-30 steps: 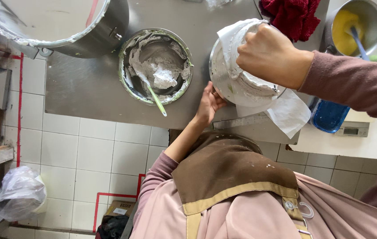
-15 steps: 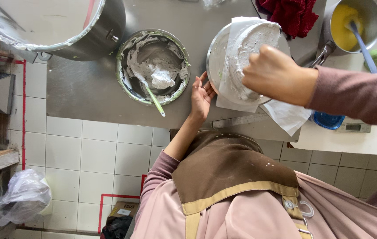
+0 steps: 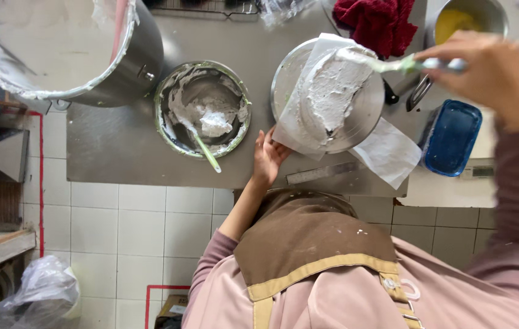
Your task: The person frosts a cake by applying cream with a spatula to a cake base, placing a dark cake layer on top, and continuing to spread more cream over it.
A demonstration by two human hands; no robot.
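Grey batter [image 3: 332, 97] in paper-lined pan [image 3: 366, 119]

Two hands: left hand [image 3: 267, 156], right hand [image 3: 484, 67]. Two spatulas: one in batter bowl [image 3: 202, 109], one [image 3: 393, 63] over round pan [image 3: 332, 97]. One large steel pot [image 3: 70, 49] at bench [image 3: 113, 146] far-left corner. One red cloth [image 3: 376, 21]. One blue container [image 3: 452, 137].

Steel worktable [image 3: 119, 152], white tiled floor [image 3: 125, 225], red floor lines [image 3: 41, 183]

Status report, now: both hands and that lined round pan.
Left hand steadies lined round pan at its edge. Right hand grips spatula, blade over the batter. Mixing bowl beside, apart.
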